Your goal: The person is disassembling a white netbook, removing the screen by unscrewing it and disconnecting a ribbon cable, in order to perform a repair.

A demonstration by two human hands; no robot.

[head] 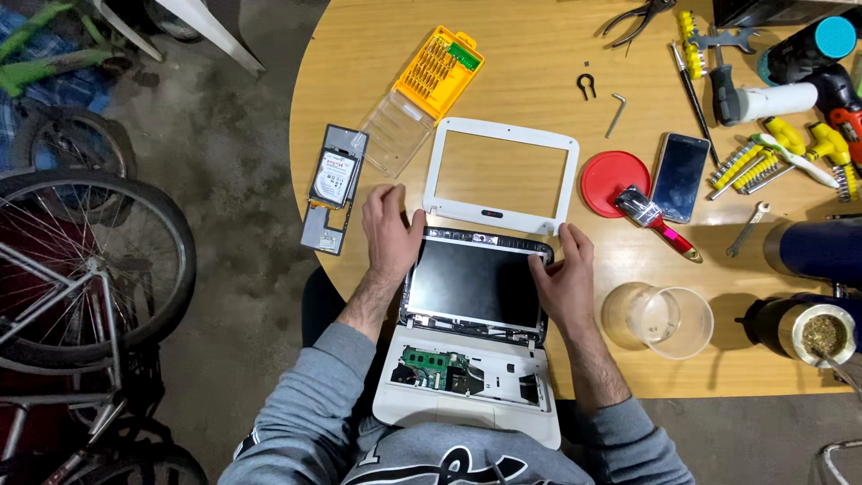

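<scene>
A small white laptop [467, 400] lies opened up at the table's near edge, its green circuit board [429, 364] exposed. Its dark screen panel [473, 283] has no bezel on it. My left hand [391, 235] rests on the panel's upper left corner, fingers partly bent. My right hand [564, 278] grips the panel's right edge near the top corner. The white screen bezel [501, 171] lies flat on the table just beyond the screen, touching its top edge.
On the round wooden table [530, 63]: hard drive [333, 177] in a grey caddy, yellow bit set [437, 68] with clear lid, red lid [611, 177], brush [654, 218], phone [679, 175], clear cup [660, 320], pliers, hex key, screwdrivers, wrenches. Bicycle wheels [81, 260] stand left.
</scene>
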